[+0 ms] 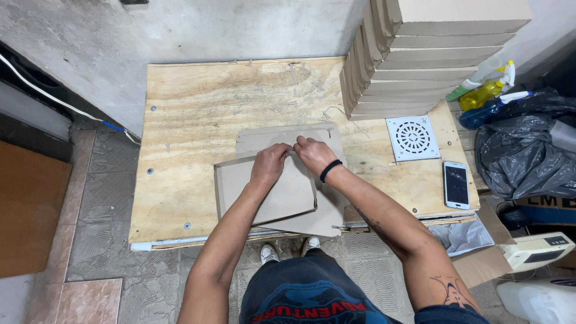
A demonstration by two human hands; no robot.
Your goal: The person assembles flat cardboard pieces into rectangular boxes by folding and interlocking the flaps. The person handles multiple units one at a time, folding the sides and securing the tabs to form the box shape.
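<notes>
Both hands work a flat cardboard sheet [267, 192] lying at the near middle of the plywood table [198, 114]. The left hand [270, 165] presses down on it with fingers curled; the right hand [312, 153] pinches the upper flap edge. Risks: the crease may run crooked if the sheet slides on the smooth wood. The phone [456, 184] sits near the table's right edge (an elbow swing could knock it off). The stack of boxes [414, 66] leans slightly and could topple.
</notes>
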